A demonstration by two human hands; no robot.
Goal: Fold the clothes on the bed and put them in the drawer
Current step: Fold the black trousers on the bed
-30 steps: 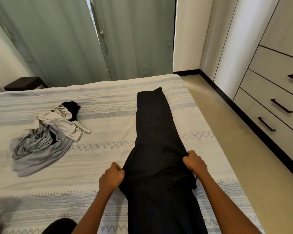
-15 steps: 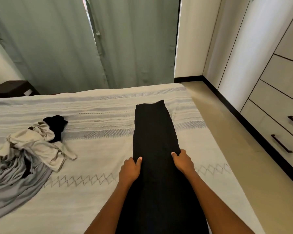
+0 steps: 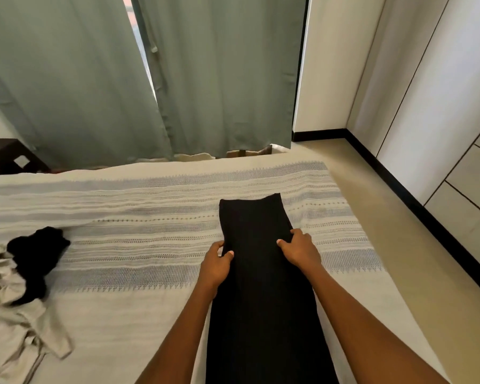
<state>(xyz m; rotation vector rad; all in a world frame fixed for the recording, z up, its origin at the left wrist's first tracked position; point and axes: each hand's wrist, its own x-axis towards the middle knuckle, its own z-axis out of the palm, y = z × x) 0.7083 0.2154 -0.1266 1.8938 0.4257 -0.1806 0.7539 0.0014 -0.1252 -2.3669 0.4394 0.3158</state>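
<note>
The left hand (image 3: 215, 266) and right hand (image 3: 299, 249) each pinch one long edge of the black trousers (image 3: 258, 286), thumbs on top, fingers curled under the cloth. The trousers lie flat on the bed (image 3: 139, 217), their long axis running from the person straight away toward the green curtains (image 3: 219, 79), narrow end farthest. Both hands grip near that far end, the garment between them.

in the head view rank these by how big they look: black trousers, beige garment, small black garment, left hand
1. black trousers
2. beige garment, though the frame edge cuts it off
3. small black garment, partly hidden
4. left hand

The trousers and hand are nearer the camera, so true sizes may differ.
</note>
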